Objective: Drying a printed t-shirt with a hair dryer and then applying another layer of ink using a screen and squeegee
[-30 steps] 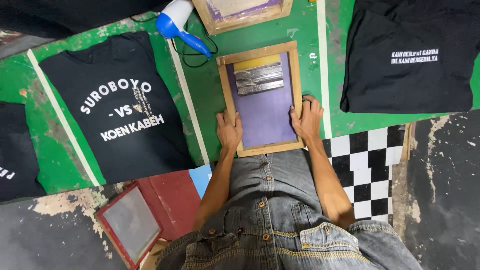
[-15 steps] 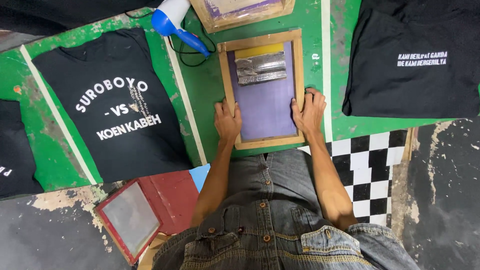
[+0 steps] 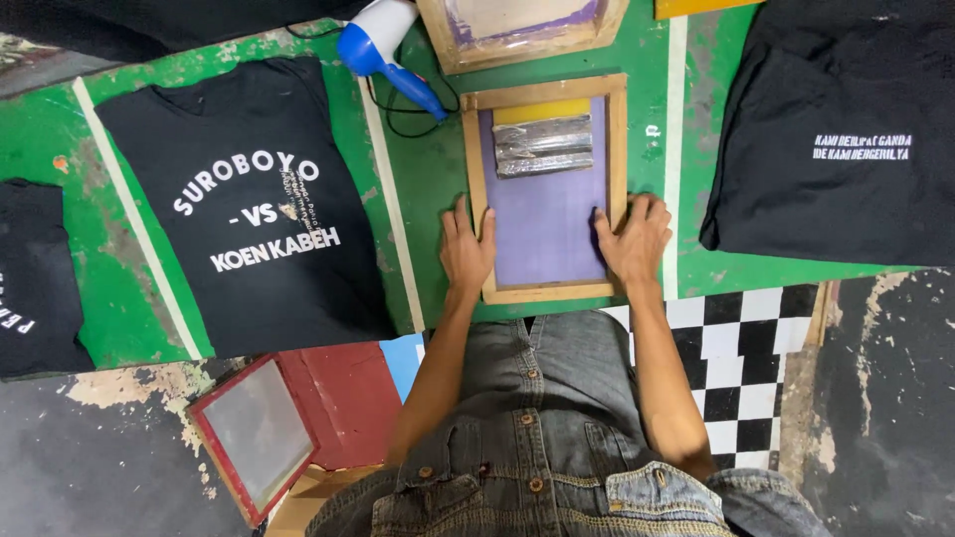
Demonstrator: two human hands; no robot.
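Here both hands (image 3: 552, 244) press the screen frame's (image 3: 619, 149) side edges.

The wooden printing frame with purple mesh (image 3: 545, 189) has bare green table (image 3: 428, 199) on both sides. Past its far end, a blue and white hair dryer (image 3: 383, 45) and another wooden frame (image 3: 522, 30) block the way.

Screen frame (image 3: 545, 189): pale wood border, purple mesh, yellow strip at the top edge, silver-grey squeegee (image 3: 544, 145) across the mesh. Desk (image 3: 428, 179): green, worn, with off-white stripes. T-shirts (image 3: 254, 209): black with white lettering. Hair dryer (image 3: 383, 45): blue and white. Small frame (image 3: 254, 438): red border, grey mesh. Floor tiles (image 3: 741, 358): black-and-white checker. Jacket (image 3: 537, 438): grey denim.
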